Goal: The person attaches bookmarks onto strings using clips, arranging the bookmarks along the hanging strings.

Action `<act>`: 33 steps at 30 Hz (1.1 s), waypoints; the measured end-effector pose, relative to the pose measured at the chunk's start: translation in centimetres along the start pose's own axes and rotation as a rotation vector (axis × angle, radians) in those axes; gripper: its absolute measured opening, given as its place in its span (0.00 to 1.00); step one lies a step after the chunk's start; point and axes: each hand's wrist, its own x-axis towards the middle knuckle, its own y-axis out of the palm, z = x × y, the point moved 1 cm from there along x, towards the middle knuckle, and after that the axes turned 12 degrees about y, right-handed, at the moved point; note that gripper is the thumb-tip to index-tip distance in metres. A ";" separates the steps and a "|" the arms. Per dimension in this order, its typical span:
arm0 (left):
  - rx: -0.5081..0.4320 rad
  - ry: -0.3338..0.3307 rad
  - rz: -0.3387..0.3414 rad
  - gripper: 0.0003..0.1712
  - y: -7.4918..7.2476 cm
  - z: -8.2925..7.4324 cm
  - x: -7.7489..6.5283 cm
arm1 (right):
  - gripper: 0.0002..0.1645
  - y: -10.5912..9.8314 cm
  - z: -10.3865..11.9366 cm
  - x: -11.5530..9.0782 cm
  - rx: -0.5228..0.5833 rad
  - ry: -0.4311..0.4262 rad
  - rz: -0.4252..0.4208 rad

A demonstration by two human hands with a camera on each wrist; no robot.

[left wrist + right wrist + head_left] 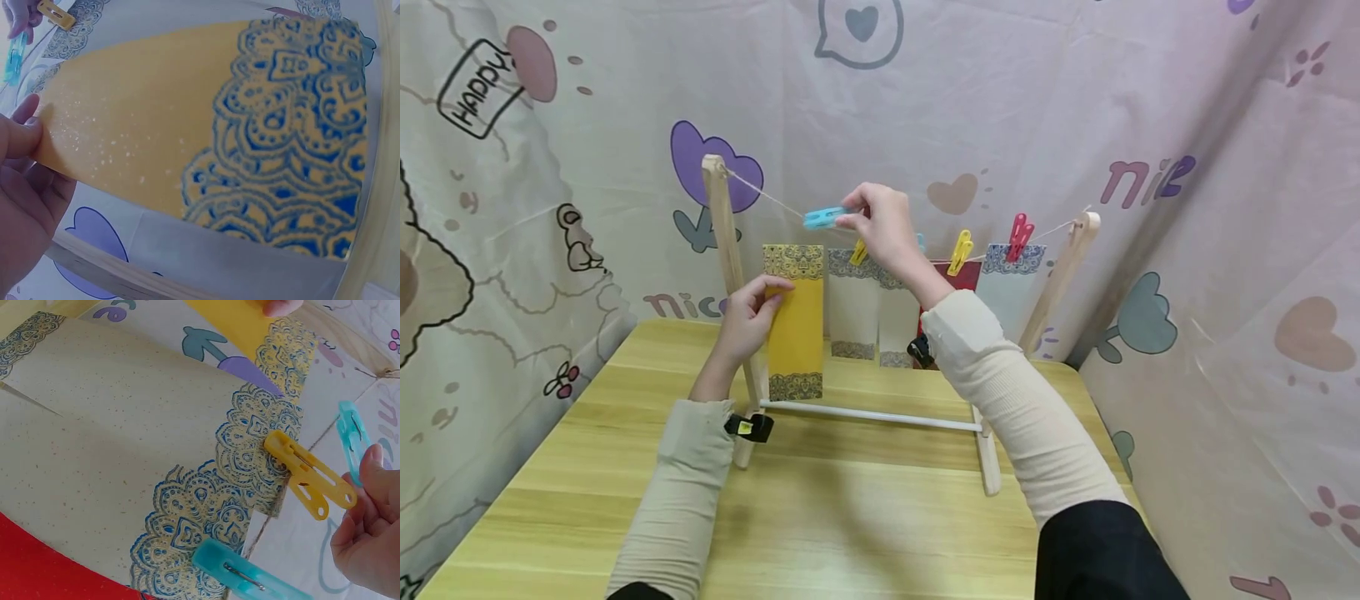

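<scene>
My left hand [748,321] pinches the side edge of a yellow patterned paper card [797,329], held upright near the left post. Lacy dark patterning covers both ends of this card, as the left wrist view [281,137] shows up close. Between thumb and fingers, my right hand [883,225] holds a light-blue clothespin [824,218] close to the string [767,196], above and right of the yellow card. In the right wrist view that clothespin [353,434] is beside the string, with a yellow clothespin [306,469] gripping a cream card [144,387] nearby.
A wooden stand has a left post [721,225], a right post [1060,283] and a white bottom rod [872,415]. Along the string hang a red card [970,275] under a yellow clothespin [960,252] and a pale card [1011,283] under a red clothespin [1019,237]. Patterned curtains surround the wooden table [850,517].
</scene>
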 end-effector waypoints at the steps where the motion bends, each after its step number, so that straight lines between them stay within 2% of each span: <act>1: 0.007 0.003 0.001 0.10 0.0 -0.1 0.0 | 0.11 0.1 0.0 0.0 -0.009 0.000 0.010; 7: 0.064 0.021 0.020 0.10 0.1 -0.3 0.4 | 0.10 0.3 0.4 0.2 -0.068 0.000 0.088; 14: 0.148 0.083 0.047 0.11 -0.1 -1.0 1.0 | 0.10 0.2 0.7 0.2 -0.138 -0.056 0.110; 17: 0.172 0.123 0.055 0.12 -0.2 -0.3 1.4 | 0.09 0.1 0.8 0.0 -0.156 -0.081 0.119; 21: 0.204 0.145 0.068 0.13 -0.3 1.0 1.8 | 0.09 -0.1 0.9 -0.1 -0.181 -0.101 0.136; 27: 0.266 0.158 0.071 0.15 -0.3 1.4 1.7 | 0.14 -0.4 1.0 -0.1 -0.283 -0.201 0.200; 31: 0.242 0.172 0.068 0.13 -0.1 1.7 1.4 | 0.21 -0.3 1.0 -0.1 -0.370 -0.240 0.221; 33: 0.222 0.175 0.057 0.12 0.0 1.9 1.3 | 0.23 -0.3 0.9 -0.2 -0.378 -0.238 0.223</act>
